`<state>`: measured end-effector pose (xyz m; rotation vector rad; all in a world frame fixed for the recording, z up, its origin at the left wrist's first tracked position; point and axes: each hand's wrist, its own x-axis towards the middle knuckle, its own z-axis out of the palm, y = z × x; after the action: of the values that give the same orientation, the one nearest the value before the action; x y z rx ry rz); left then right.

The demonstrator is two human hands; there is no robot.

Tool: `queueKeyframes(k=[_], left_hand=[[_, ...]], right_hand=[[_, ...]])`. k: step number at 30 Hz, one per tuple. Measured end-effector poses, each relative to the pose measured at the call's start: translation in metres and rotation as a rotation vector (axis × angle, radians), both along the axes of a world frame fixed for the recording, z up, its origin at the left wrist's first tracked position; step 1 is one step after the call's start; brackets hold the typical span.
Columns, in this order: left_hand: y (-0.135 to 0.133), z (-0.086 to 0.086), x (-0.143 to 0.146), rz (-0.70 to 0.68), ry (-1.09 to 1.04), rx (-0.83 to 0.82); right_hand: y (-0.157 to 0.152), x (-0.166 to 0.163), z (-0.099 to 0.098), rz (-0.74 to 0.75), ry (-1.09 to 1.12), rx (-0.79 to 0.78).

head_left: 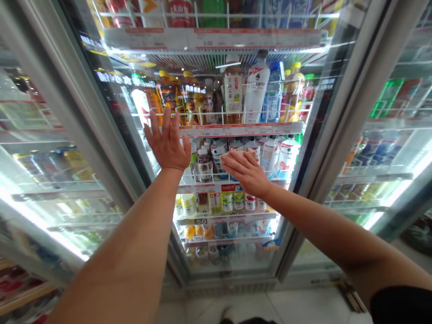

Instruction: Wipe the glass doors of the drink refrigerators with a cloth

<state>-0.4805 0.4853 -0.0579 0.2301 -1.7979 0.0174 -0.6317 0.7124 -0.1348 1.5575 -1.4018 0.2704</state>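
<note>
My left hand (168,141) is raised with its fingers spread, palm toward the glass door (229,265) of a drinks fridge, and holds nothing. To its right, my right hand (245,171) lies flat over a pale, patterned cloth (254,154) at the glass. Most of the cloth is hidden under the fingers. Through the door, a brown tea bottle (232,92) and a white-labelled bottle (256,92) stand on the shelf above my right hand. Several white-labelled bottles (286,155) line the shelf behind it.
Grey metal frames (313,135) border the door on both sides. Neighbouring fridge doors with stocked shelves (60,166) flank it. Lower shelves hold cups (227,202) and small containers. Pale floor tiles (290,306) and a shoe tip (228,315) show at the bottom.
</note>
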Motion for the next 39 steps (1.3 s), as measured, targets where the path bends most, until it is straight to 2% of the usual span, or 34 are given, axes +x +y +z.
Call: queueKeyframes(k=[4, 9, 15, 20, 25, 31, 35, 36, 39], left_hand=[[-0.001, 0.000, 0.000, 0.000, -0.014, 0.003], [-0.003, 0.000, 0.000, 0.019, -0.008, -0.007], [-0.002, 0.000, -0.001, 0.009, 0.004, -0.007], [-0.004, -0.001, -0.002, 0.070, 0.012, -0.063], [-0.004, -0.001, -0.001, 0.064, 0.015, -0.044], [-0.005, -0.002, -0.002, 0.053, 0.019, -0.059], [-0.006, -0.002, -0.003, 0.058, 0.026, -0.064], [-0.006, -0.002, -0.003, 0.052, 0.026, -0.058], [-0.006, -0.002, -0.002, 0.007, 0.017, -0.028]], right_hand=[[-0.009, 0.002, 0.004, 0.090, 0.130, 0.100], [-0.015, 0.010, 0.015, -0.017, 0.066, -0.008], [-0.022, 0.012, 0.014, 0.071, 0.124, 0.232], [-0.031, 0.015, 0.028, -0.009, 0.005, 0.062], [-0.036, 0.018, 0.034, 0.076, 0.108, 0.242], [-0.029, 0.013, 0.051, -0.025, 0.014, 0.025], [-0.022, 0.010, 0.058, 0.008, 0.116, 0.129], [-0.020, 0.009, 0.061, 0.006, 0.112, 0.114], [-0.014, 0.006, 0.070, -0.058, 0.013, -0.096]])
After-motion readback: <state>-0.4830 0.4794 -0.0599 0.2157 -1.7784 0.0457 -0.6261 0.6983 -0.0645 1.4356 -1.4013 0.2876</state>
